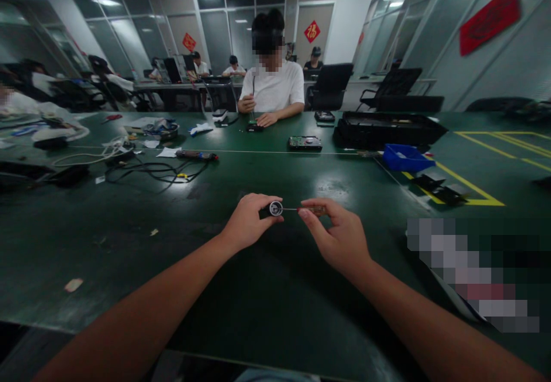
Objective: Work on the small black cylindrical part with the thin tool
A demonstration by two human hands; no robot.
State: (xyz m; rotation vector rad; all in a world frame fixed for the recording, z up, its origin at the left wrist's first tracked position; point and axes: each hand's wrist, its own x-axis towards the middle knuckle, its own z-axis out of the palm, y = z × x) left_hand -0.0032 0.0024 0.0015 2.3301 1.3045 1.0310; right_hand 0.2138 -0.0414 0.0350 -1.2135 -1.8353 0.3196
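In the middle of the view, my left hand (250,221) pinches a small black cylinder-shaped part (275,208) by its sides. Its round, silvery open end faces me, and its inner details are too small to make out. My right hand (338,230) is closed around the amber handle of a screwdriver (316,210). The screwdriver's thin shaft points left, and its tip meets the round end of the part; I cannot tell whether it sits inside. Both hands are held above the green table (206,290).
Across the table a person (272,77) works on a small device. A hard drive (305,142), a black housing (387,129) and a blue bin (405,157) lie ahead to the right. Black cables (150,174) and an electric screwdriver (197,155) lie ahead to the left.
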